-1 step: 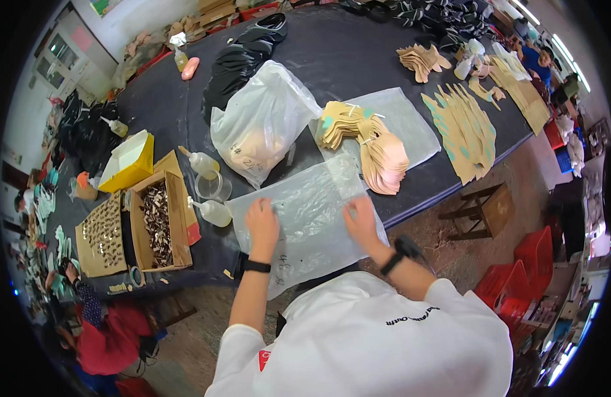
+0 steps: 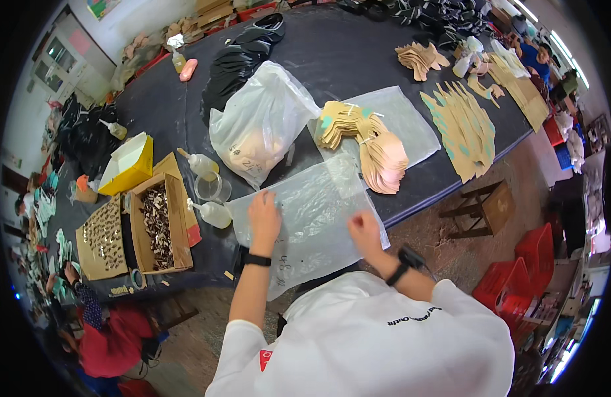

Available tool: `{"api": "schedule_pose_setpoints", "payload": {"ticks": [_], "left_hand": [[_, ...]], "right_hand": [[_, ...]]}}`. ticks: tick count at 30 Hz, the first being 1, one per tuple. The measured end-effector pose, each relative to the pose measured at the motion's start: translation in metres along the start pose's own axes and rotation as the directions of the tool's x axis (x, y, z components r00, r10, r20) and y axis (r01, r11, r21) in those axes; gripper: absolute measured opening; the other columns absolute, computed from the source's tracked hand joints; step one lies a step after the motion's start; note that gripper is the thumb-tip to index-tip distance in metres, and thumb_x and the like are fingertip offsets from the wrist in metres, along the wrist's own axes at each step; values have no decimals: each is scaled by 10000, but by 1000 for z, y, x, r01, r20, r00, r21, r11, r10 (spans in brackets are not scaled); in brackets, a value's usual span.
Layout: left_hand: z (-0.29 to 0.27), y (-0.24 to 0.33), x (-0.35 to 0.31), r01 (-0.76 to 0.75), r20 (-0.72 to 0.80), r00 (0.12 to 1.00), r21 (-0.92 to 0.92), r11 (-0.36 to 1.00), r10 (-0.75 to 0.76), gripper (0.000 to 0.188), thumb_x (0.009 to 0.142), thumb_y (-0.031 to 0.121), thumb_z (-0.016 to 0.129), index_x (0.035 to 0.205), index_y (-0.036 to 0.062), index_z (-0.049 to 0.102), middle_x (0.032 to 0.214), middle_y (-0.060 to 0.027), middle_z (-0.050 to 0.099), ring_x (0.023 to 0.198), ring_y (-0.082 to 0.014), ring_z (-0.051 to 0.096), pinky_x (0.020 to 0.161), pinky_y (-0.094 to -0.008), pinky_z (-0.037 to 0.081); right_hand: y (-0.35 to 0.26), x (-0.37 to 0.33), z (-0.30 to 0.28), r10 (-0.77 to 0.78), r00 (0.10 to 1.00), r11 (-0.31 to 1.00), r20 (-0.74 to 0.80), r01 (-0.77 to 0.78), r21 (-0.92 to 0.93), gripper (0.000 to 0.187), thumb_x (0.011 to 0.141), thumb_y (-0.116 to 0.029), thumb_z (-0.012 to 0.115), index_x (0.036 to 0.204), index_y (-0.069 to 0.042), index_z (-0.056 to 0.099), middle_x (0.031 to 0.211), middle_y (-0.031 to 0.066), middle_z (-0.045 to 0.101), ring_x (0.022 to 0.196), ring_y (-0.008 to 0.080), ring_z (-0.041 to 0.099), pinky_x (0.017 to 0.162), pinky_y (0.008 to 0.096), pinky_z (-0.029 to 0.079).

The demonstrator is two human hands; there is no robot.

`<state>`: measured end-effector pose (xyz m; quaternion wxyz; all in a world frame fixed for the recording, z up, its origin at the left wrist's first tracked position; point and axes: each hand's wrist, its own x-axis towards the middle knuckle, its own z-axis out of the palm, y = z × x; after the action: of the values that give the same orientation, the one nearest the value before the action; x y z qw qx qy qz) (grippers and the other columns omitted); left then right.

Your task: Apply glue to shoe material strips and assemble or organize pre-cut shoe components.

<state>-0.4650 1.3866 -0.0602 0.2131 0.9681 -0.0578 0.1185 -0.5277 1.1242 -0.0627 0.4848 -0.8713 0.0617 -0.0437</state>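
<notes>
A clear flat plastic bag point(image 2: 305, 218) with dark handwriting near its lower edge lies at the table's front edge before me. My left hand point(image 2: 264, 215) rests on its left part, fingers stretched over the film. Over the bag's right side is my right hand point(image 2: 364, 231), its fingers curled in and smeared by motion; whether it pinches anything cannot be made out. Just beyond, a tied bundle of tan and pinkish cut pieces point(image 2: 383, 162) lies partly on another plastic sheet point(image 2: 411, 126). A filled whitish plastic bag point(image 2: 262, 119) stands behind my left hand.
Left of the bag are a squeeze bottle point(image 2: 216, 215), a cardboard box of small brown pieces point(image 2: 180, 238) and a yellow box point(image 2: 143, 162). Tan cut pieces point(image 2: 461, 132) lie at the right. A wooden stool point(image 2: 487, 208) and red crates point(image 2: 507, 284) stand on the floor.
My right hand has drawn its fingers in and come slightly down off the bag's upper right part. My left hand has moved up a little.
</notes>
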Motion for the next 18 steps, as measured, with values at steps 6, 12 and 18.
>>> {"api": "schedule_pose_setpoints", "payload": {"ticks": [6, 12, 18], "left_hand": [[28, -20, 87, -170, 307, 931, -111, 979, 196, 416, 730, 104, 683, 1106, 61, 508, 1062, -110, 561, 962, -289, 538, 805, -375, 438], [22, -36, 126, 139, 746, 653, -293, 946, 136, 253, 723, 219, 743, 738, 34, 570, 648, -3, 531, 627, -112, 498, 577, -292, 406], [-63, 22, 95, 482, 594, 804, -688, 542, 38, 460, 776, -16, 660, 1181, 50, 452, 722, -10, 590, 664, -90, 542, 623, -237, 423]], "right_hand": [[27, -94, -8, 474, 216, -176, 854, -927, 333, 207, 853, -112, 616, 1001, 12, 541, 1005, 145, 586, 951, 219, 595, 846, 339, 502], [6, -101, 37, 371, 537, -71, 758, -797, 600, 304, 873, -71, 593, 1151, 1, 494, 1123, 119, 552, 1081, 247, 550, 898, 392, 483], [-31, -57, -78, 456, 886, 686, -84, -290, 667, 689, 788, 32, 651, 1346, -51, 255, 1029, 133, 589, 815, 163, 631, 690, 290, 533]]}}
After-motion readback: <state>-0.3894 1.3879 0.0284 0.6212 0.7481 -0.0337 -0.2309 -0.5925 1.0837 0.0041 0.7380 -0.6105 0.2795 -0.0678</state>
